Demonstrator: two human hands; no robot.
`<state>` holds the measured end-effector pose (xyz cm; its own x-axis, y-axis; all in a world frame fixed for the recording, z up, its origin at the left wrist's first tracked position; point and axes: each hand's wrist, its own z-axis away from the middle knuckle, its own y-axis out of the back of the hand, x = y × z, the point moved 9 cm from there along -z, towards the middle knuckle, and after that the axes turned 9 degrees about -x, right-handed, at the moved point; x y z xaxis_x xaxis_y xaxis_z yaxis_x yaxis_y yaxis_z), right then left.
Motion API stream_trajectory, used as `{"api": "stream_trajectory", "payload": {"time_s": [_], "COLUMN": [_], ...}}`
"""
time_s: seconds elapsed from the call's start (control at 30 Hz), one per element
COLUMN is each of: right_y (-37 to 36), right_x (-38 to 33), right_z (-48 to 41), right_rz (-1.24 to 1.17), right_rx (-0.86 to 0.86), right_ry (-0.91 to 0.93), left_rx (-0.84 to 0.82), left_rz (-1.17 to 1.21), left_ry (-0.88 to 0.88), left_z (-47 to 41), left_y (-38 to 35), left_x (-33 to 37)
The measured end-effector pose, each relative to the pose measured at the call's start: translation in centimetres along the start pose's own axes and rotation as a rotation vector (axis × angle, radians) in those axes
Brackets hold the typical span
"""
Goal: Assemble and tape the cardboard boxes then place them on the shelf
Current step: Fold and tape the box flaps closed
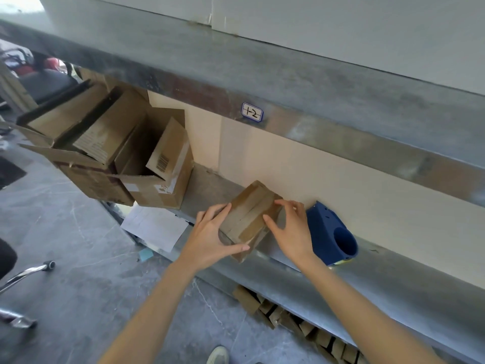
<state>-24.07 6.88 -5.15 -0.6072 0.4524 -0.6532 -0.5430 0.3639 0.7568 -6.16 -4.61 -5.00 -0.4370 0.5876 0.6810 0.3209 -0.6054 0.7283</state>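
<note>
A handwritten "1-2" is seen on a small blue-edged white label (252, 111) stuck to the front of the metal shelf beam (341, 101). A barcode (162, 162) is printed on a flap of an open cardboard box (157, 194), but its digits cannot be read. Printed lines on the neighbouring box (97, 143) are too blurred to read.

My left hand (210, 237) covers a near corner of the taped box (249, 216). I can't read the barcode label (162, 164), and the bottom edge crops a shoe (217, 355).
</note>
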Motion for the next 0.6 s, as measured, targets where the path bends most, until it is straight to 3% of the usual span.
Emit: {"api": "stream_trajectory", "payload": {"time_s": [0.1,0.37,0.6], "right_y": [-0.9,-0.6,0.5], "right_x": [-0.1,-0.6,0.5], "right_z": [-1.0,-0.3,1.4], "right_rz": [-0.168,-0.283,-0.135], "right_rx": [-0.111,-0.313,-0.353], "right_ry": [-0.008,0.104,0.212], "left_rx": [0.034,0.152,0.232], "left_rz": [0.073,0.174,0.239], "left_ry": [0.024,-0.017,0.008], "left_z": [0.6,0.8,-0.6], "left_y": [-0.3,-1.8,-4.1], "left_x": [-0.1,1.3,3.2]}}
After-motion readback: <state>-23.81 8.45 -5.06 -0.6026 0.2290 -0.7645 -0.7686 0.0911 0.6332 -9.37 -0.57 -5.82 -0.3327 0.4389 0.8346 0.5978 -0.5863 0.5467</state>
